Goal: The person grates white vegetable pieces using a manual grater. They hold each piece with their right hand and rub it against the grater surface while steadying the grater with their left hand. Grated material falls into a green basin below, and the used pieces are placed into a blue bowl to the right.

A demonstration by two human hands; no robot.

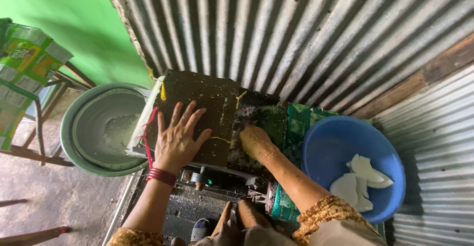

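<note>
In the head view, the person is leaning over a dark grating machine (212,122) that is standing against a corrugated metal wall (296,34). The left hand (177,140) is lying open and flat, fingers spread, on the dark cover of the machine, pressing it down. The right hand (254,142) is curled and is pushing into the feed opening of the machine; what it is holding I cannot tell, because the fingers are hiding it and white crumbs are covering the skin.

To the left, a round metal basin (79,142) is sitting just beside the outlet of the machine, with a little pale grated stuff on its bottom. To the right, a blue plastic bowl (321,142) is holding white coconut pieces (363,179), near the right forearm.

The coconut pieces are looking stiff, light and wet, so I judge they are slippery and can snap at the thin edges. It seems best to take one by its thick curved rim, with the fingertips kept away from the opening. The cover is looking rigid and heavy enough to need a flat palm.
</note>
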